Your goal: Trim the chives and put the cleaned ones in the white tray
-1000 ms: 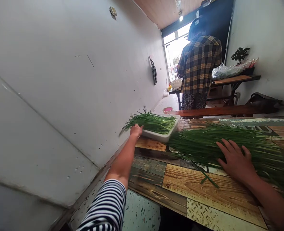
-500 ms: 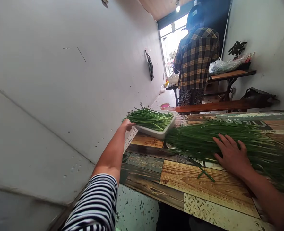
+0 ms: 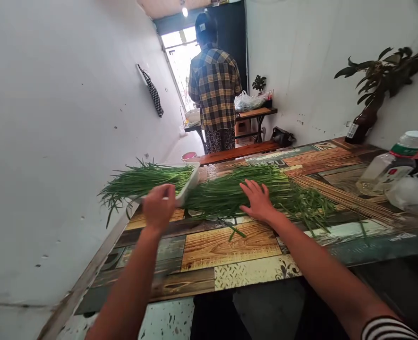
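Observation:
My right hand (image 3: 257,200) lies spread on a long pile of garlic chives (image 3: 219,192) on the wood-patterned table (image 3: 230,250). Its fingers are apart and rest on the leaves without gripping. At the left, a white plastic tray (image 3: 191,182) holds more chives (image 3: 152,178), whose leaf tips hang over its left side. In front of this tray is my left hand (image 3: 158,203), blurred by motion. Its fingers look bent, but whether they hold anything does not show. A loose chive piece (image 3: 236,232) lies nearer me.
Right of the pile are leafy scraps (image 3: 310,205) and a bundle of thin wooden skewers (image 3: 346,198). A plastic jar (image 3: 386,172), a clear bag (image 3: 412,196) and a brown bottle with a plant (image 3: 361,125) stand farther right. A person in a plaid shirt (image 3: 216,89) faces away beyond a bench (image 3: 237,153).
My left hand has come off the tray's left end and moved nearer me, in front of it. My right hand stays on the pile. The view has turned right, showing the skewers and jar.

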`<state>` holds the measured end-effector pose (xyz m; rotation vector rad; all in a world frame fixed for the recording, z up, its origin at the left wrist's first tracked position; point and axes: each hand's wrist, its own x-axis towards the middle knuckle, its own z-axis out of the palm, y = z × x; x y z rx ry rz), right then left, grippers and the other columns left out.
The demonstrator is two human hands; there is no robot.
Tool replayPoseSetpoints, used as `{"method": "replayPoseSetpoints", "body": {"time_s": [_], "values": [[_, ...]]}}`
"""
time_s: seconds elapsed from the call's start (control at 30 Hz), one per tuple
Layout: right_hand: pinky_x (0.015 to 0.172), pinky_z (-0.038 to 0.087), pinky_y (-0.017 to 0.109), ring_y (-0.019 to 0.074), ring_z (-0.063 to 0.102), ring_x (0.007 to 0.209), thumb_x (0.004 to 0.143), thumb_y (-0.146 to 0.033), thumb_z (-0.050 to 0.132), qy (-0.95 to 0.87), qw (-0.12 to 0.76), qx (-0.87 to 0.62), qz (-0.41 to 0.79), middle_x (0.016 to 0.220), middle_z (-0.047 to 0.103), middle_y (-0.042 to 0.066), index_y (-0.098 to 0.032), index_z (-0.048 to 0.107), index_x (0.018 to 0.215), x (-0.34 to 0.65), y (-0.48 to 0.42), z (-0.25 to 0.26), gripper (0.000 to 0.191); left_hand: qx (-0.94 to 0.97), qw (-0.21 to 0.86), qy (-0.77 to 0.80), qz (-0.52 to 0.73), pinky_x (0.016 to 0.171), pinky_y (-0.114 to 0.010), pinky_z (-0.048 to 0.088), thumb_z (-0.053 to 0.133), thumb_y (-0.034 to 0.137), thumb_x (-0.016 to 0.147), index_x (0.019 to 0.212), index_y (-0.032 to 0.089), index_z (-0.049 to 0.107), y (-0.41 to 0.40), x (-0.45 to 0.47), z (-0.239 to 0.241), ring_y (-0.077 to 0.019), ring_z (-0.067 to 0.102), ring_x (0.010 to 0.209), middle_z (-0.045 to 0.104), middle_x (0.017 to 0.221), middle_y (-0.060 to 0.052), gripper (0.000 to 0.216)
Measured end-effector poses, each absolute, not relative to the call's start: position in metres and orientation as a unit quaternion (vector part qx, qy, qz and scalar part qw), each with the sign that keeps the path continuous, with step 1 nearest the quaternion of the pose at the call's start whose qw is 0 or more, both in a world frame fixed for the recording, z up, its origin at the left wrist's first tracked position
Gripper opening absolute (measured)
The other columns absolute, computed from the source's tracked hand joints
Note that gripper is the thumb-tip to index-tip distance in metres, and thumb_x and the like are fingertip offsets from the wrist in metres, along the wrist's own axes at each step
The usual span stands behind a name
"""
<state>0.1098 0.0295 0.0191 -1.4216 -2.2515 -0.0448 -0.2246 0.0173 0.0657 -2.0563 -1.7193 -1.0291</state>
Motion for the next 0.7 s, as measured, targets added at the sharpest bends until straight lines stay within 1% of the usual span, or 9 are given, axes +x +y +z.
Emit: {"method": "replayPoseSetpoints", "body": {"time_s": [0.03, 0.1, 0.2, 0.27, 0.33, 0.43, 0.53, 0.63, 0.7], "values": [[0.106, 0.019, 0.052, 0.0290, 0.033, 0.133, 0.080, -0.044, 0.055, -0.822, 0.258, -0.507, -0.015, 0.146, 0.037, 0.012, -0.023, 0.041, 0.138, 0.116, 0.033, 0.021, 0.062, -0.728, 0.125, -0.576, -0.350, 0.085, -0.038, 0.047, 0.037, 0.036, 0.093, 0.110, 0.019, 0.058, 0.017, -0.195, 0.056, -0.0238, 0.059, 0.097, 0.066, 0.102, -0.008, 0.032], [0.104, 0.026, 0.049, 0.0272, 0.044, 0.125, 0.083, -0.043, 0.053, -0.809, 0.300, -0.505, -0.020, 0.138, 0.049, 0.010, -0.024, 0.052, 0.129, 0.138, 0.043, 0.025, 0.050, -0.772, 0.099, -0.534, -0.329, 0.093, -0.039, 0.045, 0.039, 0.036, 0.093, 0.117, 0.022, 0.056, 0.016, -0.135, 0.040, -0.0235, 0.056, 0.106, 0.064, 0.112, -0.007, 0.032], [0.090, 0.041, 0.038, 0.0236, 0.060, 0.103, 0.085, -0.036, 0.049, -0.744, 0.339, -0.575, -0.026, 0.110, 0.068, 0.008, -0.024, 0.066, 0.110, 0.188, 0.061, 0.035, 0.033, -0.830, 0.070, -0.473, -0.287, 0.104, -0.041, 0.037, 0.044, 0.036, 0.092, 0.129, 0.025, 0.048, 0.012, -0.066, 0.025, -0.0232, 0.046, 0.123, 0.053, 0.132, -0.006, 0.039], [0.080, 0.045, 0.032, 0.0216, 0.063, 0.091, 0.084, -0.032, 0.049, -0.705, 0.328, -0.628, -0.031, 0.095, 0.072, 0.007, -0.022, 0.071, 0.099, 0.221, 0.070, 0.041, 0.027, -0.851, 0.056, -0.460, -0.248, 0.108, -0.045, 0.031, 0.045, 0.040, 0.091, 0.136, 0.025, 0.041, 0.006, -0.042, 0.019, -0.0250, 0.036, 0.132, 0.042, 0.142, -0.008, 0.047], [0.074, 0.045, 0.029, 0.0205, 0.064, 0.085, 0.082, -0.027, 0.052, -0.696, 0.299, -0.652, -0.034, 0.088, 0.072, 0.005, -0.021, 0.073, 0.088, 0.244, 0.073, 0.043, 0.022, -0.862, 0.038, -0.462, -0.206, 0.109, -0.047, 0.029, 0.044, 0.043, 0.091, 0.137, 0.023, 0.039, 0.000, -0.033, 0.013, -0.0269, 0.032, 0.135, 0.037, 0.146, -0.010, 0.050], [0.068, 0.045, 0.027, 0.0188, 0.064, 0.079, 0.078, -0.023, 0.056, -0.708, 0.264, -0.655, -0.031, 0.083, 0.072, 0.003, -0.021, 0.072, 0.081, 0.257, 0.074, 0.037, 0.017, -0.865, 0.033, -0.465, -0.187, 0.109, -0.050, 0.025, 0.042, 0.042, 0.092, 0.133, 0.023, 0.045, -0.004, -0.033, 0.007, -0.0279, 0.033, 0.135, 0.038, 0.145, -0.011, 0.045], [0.069, 0.045, 0.028, 0.0187, 0.062, 0.079, 0.077, -0.022, 0.058, -0.715, 0.255, -0.650, -0.032, 0.084, 0.071, 0.004, -0.020, 0.072, 0.084, 0.256, 0.079, 0.025, 0.015, -0.844, 0.054, -0.479, -0.235, 0.110, -0.054, 0.018, 0.046, 0.039, 0.091, 0.127, 0.024, 0.050, -0.001, -0.031, 0.006, -0.0281, 0.039, 0.130, 0.048, 0.137, -0.011, 0.039], [0.078, 0.044, 0.030, 0.0203, 0.060, 0.088, 0.076, -0.021, 0.060, -0.727, 0.255, -0.636, -0.039, 0.090, 0.069, 0.007, -0.019, 0.070, 0.083, 0.254, 0.083, 0.017, 0.012, -0.814, 0.053, -0.490, -0.306, 0.108, -0.053, 0.022, 0.051, 0.036, 0.089, 0.120, 0.022, 0.054, 0.003, -0.017, 0.011, -0.0273, 0.047, 0.122, 0.056, 0.127, -0.011, 0.034], [0.082, 0.043, 0.031, 0.0210, 0.058, 0.090, 0.077, -0.020, 0.059, -0.746, 0.260, -0.611, -0.056, 0.090, 0.067, 0.007, -0.018, 0.068, 0.080, 0.255, 0.081, 0.016, 0.010, -0.804, 0.042, -0.474, -0.356, 0.105, -0.049, 0.027, 0.050, 0.030, 0.089, 0.115, 0.022, 0.057, 0.003, -0.006, 0.014, -0.0239, 0.052, 0.115, 0.060, 0.120, -0.009, 0.028]]}}
